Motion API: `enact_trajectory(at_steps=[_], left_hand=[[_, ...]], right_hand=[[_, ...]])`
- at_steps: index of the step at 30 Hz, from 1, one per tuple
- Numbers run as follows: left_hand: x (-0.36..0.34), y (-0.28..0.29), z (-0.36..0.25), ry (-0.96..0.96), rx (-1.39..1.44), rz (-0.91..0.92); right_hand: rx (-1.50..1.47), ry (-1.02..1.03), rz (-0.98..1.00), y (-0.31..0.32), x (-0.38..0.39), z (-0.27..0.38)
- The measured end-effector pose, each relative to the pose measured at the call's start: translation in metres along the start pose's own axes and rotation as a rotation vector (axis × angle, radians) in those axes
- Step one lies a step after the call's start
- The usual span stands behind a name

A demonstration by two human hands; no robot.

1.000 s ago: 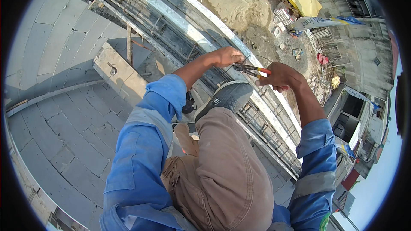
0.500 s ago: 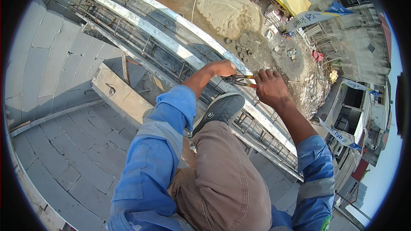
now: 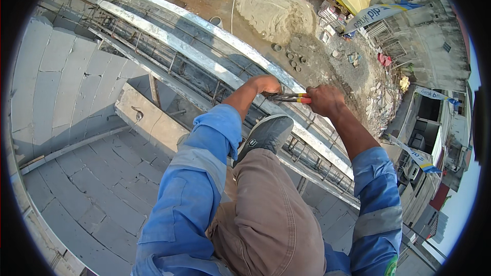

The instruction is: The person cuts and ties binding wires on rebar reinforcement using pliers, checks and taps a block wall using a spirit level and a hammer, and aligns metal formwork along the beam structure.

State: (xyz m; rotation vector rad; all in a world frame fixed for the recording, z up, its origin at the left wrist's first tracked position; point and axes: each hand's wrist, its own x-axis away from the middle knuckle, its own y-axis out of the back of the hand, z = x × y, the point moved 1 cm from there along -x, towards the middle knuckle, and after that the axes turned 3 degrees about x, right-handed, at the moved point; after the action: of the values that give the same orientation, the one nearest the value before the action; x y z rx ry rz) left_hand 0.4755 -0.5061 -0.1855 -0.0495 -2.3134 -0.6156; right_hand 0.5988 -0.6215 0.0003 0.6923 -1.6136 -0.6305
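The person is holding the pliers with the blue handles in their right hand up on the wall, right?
Not quite. The handles of the pliers are red and yellow, not blue; the blue you see is the person's sleeves. The head view shows it. The rest holds: the right hand grips them up at the wall's top, with the left hand at the tip.

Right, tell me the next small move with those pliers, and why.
Probably a short twist of the pliers with the right hand. The tool's head sits at the left hand, right over the rebar cage in the formwork, and the left hand appears to steady something there. What the tool's head grips is too small to tell.
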Motion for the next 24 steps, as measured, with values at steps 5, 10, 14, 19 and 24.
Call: enact_trajectory(at_steps=[5, 10, 14, 19, 24], left_hand=[[-0.001, 0.0, -0.018, -0.055, -0.023, 0.129], [0.008, 0.003, -0.014, 0.041, 0.436, 0.066], [0.024, 0.003, -0.018, -0.054, 0.878, -0.06], [0.056, 0.006, -0.036, -0.204, 1.213, 0.081], [0.091, -0.015, -0.063, -0.38, 1.077, -0.122]], right_hand=[[-0.231, -0.008, 0.24, -0.014, -0.007, -0.018], [-0.179, -0.056, 0.229, -0.015, 0.008, -0.001], [-0.233, -0.109, 0.115, -0.031, 0.017, -0.002], [-0.456, -0.111, -0.18, -0.061, 0.08, 0.009], [-0.659, -0.254, -0.632, -0.125, 0.141, 0.036]])
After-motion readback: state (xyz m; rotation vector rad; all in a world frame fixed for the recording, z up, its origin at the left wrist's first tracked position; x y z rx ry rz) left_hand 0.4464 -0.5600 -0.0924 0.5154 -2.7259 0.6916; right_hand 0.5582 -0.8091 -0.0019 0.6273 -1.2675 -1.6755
